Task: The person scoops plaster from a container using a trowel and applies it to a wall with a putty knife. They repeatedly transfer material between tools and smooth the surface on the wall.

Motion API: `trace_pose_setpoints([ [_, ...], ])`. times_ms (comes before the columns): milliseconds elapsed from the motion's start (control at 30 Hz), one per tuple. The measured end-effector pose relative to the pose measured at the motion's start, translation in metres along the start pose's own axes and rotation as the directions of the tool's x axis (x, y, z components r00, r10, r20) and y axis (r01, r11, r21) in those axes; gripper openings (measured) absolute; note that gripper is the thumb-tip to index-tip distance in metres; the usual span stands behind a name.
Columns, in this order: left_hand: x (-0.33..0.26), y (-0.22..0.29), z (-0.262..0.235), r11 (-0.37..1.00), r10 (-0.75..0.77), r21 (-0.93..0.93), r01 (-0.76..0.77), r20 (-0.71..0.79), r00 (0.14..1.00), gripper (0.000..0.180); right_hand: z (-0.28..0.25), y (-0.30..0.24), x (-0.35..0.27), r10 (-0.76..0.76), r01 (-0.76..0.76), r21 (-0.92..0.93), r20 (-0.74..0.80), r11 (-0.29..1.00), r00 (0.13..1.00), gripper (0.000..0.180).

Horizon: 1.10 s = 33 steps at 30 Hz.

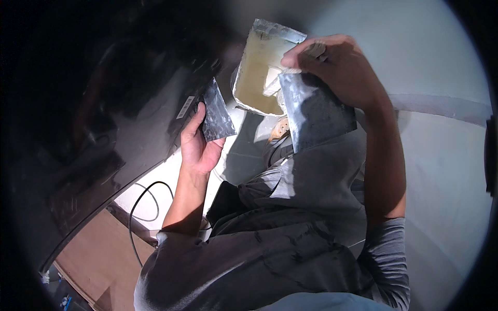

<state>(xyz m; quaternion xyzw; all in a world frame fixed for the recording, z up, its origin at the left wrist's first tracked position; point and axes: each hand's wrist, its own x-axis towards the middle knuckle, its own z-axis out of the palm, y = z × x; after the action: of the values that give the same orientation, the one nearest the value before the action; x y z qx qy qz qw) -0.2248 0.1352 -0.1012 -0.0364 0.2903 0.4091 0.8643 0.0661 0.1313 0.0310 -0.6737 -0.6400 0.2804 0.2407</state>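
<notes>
My left hand [197, 147] grips a thin dark grey sheet [219, 118] with whitish smears, thumb on its near face and fingers behind. My right hand [337, 65] is closed at the upper edge of a larger dark grey rectangular sheet [324, 114], shiny and streaked, which hangs tilted below it. Beyond them is an open cut-down container [238, 85] with a yellowish inside and a ragged pale rim. A white block-like piece [272, 80] shows at its right side, partly behind my right fingers; whether they touch it I cannot tell. A pale grey patch marks one right finger.
A large glossy dark panel [104, 103] with a small barcode label [185, 107] fills the left. Below it lie a looped black cable [130, 217] and a brown board [98, 254]. A pale curved surface [436, 67] rises at right. My grey-clothed legs [321, 171] are beneath my hands.
</notes>
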Motion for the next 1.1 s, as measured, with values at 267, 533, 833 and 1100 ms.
trace_pose_setpoints([
  [267,0.003,0.0,-0.003,0.999,-0.043,-0.017,0.043,0.01,0.999,0.028,0.012,0.018,0.017,-0.103,0.097,-0.065,-0.106,0.993,0.989,0.032],
  [533,0.001,-0.004,-0.008,0.996,-0.09,0.019,0.088,0.098,0.991,0.048,0.029,0.008,0.031,0.035,-0.035,-0.01,0.065,0.999,0.997,0.028],
  [833,-0.002,-0.002,-0.007,0.996,-0.024,0.082,0.021,0.039,0.999,0.041,0.028,0.018,0.015,-0.092,0.098,-0.073,0.073,0.993,0.993,0.029],
  [1100,-0.006,0.005,0.017,0.783,0.373,0.518,-0.344,0.052,0.927,0.021,-0.046,0.001,-0.054,0.14,-0.117,0.117,-0.206,0.986,0.968,0.028],
])
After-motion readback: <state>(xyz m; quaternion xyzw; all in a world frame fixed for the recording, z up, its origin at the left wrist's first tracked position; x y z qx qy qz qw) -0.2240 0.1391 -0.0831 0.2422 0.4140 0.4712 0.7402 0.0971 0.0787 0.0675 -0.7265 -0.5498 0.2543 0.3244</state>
